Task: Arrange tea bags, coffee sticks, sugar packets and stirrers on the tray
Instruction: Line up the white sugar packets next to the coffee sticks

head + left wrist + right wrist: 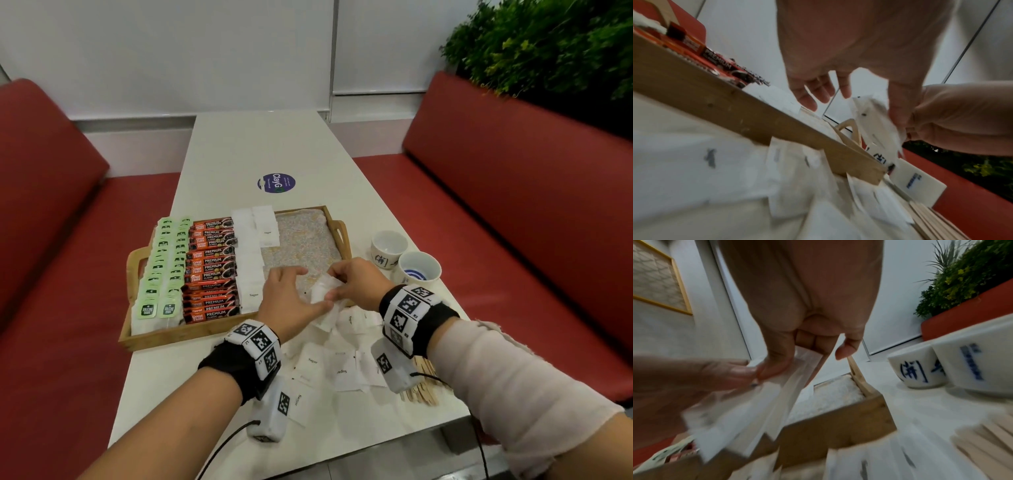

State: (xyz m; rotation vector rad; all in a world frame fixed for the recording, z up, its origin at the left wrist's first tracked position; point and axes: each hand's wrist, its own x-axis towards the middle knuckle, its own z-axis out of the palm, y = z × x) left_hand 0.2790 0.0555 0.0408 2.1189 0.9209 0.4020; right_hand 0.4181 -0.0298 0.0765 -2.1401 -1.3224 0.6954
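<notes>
Over tray (191, 334), hands pinch sugar packets (323, 301).

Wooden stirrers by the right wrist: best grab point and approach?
Probably pinch the stirrers across the bundle's width near mid-length, coming from above. They lie flat and fanned on the table, partly under the right wrist, ends toward the table's near edge; scattered sugar packets crowd their left side.

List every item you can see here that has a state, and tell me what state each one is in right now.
Wooden tray: partly filled, right side bare.
Tea bags: laid in two columns on tray.
Coffee sticks: stacked in a column.
Held sugar packets: pinched between both hands.
Loose sugar packets: scattered on table.
Stirrers: piled on table, off tray.
Two cups: upright, empty.
Left hand: gripping.
Right hand: gripping.
</notes>
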